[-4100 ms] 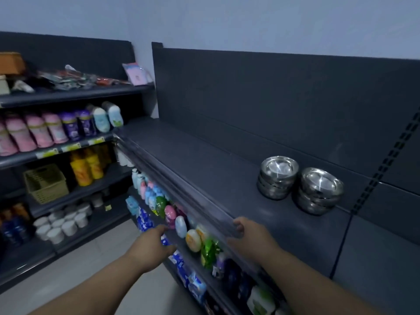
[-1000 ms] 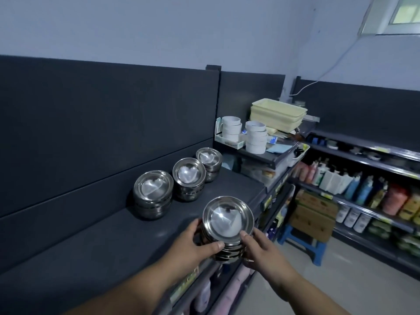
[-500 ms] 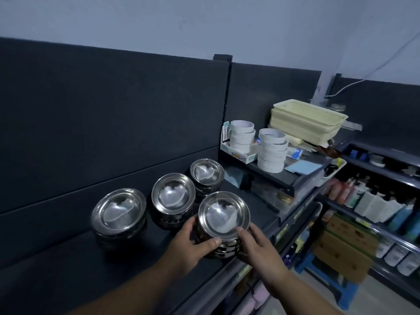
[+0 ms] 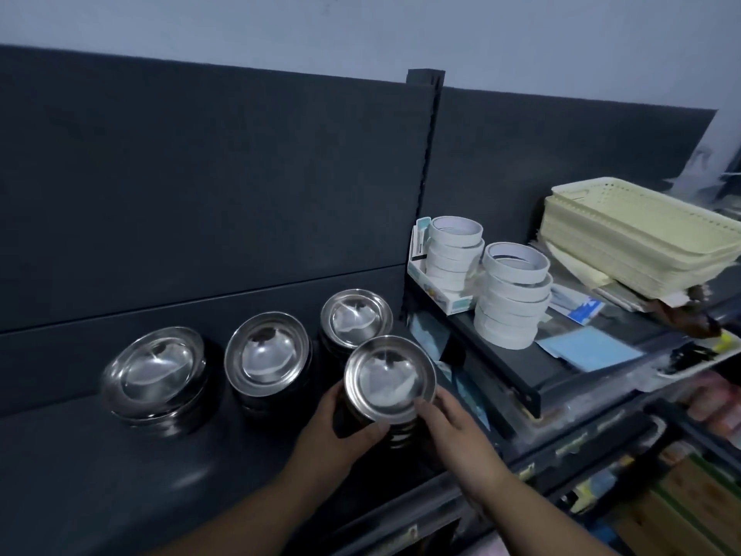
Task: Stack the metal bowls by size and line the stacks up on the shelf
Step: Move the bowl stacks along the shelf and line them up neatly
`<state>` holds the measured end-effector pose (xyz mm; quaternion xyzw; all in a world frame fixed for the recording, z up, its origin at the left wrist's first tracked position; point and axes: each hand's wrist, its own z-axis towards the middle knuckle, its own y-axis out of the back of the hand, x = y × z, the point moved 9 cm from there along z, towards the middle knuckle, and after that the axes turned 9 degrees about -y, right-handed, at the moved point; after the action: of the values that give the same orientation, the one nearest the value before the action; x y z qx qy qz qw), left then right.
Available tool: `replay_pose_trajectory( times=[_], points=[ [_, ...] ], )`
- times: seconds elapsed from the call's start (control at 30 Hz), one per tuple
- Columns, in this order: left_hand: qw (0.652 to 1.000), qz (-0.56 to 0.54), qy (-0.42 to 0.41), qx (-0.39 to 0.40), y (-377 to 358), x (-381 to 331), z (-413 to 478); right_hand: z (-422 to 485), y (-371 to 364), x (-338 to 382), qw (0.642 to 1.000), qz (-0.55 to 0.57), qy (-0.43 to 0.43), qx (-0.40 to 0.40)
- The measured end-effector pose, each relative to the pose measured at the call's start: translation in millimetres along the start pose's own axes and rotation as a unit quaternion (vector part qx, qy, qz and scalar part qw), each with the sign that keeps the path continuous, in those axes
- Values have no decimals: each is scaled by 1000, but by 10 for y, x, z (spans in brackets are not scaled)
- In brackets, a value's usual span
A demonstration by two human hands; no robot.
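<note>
Three stacks of shiny metal bowls stand in a row along the back of the dark shelf point(image 4: 120, 475): a large stack point(image 4: 154, 375) at the left, a middle stack point(image 4: 266, 361), and a smaller stack point(image 4: 355, 319) at the right. A fourth bowl stack point(image 4: 389, 379) sits in front of the small one, near the shelf's right end. My left hand point(image 4: 337, 431) grips its left side and my right hand point(image 4: 453, 427) its right side. Whether its base touches the shelf is hidden by my hands.
Right of the upright post point(image 4: 425, 154), a higher shelf holds two piles of white tape rolls point(image 4: 513, 294), a small box point(image 4: 441, 298), blue paper point(image 4: 589, 347) and stacked cream baskets point(image 4: 637, 238). Lower shelves with goods lie at the bottom right.
Both hands have carried the held stack away from the shelf's front edge, back and to the right, close to the smallest stack. My view has tilted down and closer.
</note>
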<state>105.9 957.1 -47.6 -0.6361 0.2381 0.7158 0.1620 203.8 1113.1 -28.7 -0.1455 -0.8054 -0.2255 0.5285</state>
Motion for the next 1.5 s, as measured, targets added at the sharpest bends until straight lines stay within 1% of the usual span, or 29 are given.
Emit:
replay_pose_trajectory(
  times=[0.13, 0.3, 0.5, 0.57, 0.67, 0.77, 0.83, 0.93, 1.07, 1.17, 1.23, 1.37, 1.5],
  points=[
    [1000, 7, 5, 0, -2, 76, 56, 152, -44, -85, 1000, 14, -17, 17],
    [999, 31, 0, 10, -10, 148, 136, 249, -38, -91, 999, 25, -21, -5],
    [996, 82, 13, 34, -23, 160, 179, 279, -15, -71, 999, 28, -21, -5],
    [993, 112, 21, 26, 8, 137, 136, 255, 13, -50, 1000, -1, -13, -11],
    [985, 170, 21, 9, 21, 65, -25, 196, 58, -39, 996, -84, 11, -7],
    [966, 256, 35, -15, 30, 67, -332, 100, 64, -153, 984, -174, 30, 27],
    [948, 311, 51, -53, 51, 84, -612, 18, 72, -258, 967, -245, 54, 55],
    [929, 352, 62, -93, 28, 69, -1057, -170, 33, -283, 917, -363, 133, 95],
    [913, 382, 76, -119, 34, 32, -1600, -472, -209, -344, 869, -422, 206, 159],
    [899, 398, 118, -144, 208, 29, -2084, -764, -559, -426, 834, -453, 252, 191],
    [888, 403, 153, -162, 410, 56, -2473, -993, -838, -513, 812, -471, 263, 222],
    [865, 396, 219, -215, 885, 85, -3317, -1499, -1464, -691, 758, -512, 281, 290],
    [851, 380, 254, -257, 1381, 72, -4178, -2088, -2172, -811, 723, -543, 283, 321]
  ],
)
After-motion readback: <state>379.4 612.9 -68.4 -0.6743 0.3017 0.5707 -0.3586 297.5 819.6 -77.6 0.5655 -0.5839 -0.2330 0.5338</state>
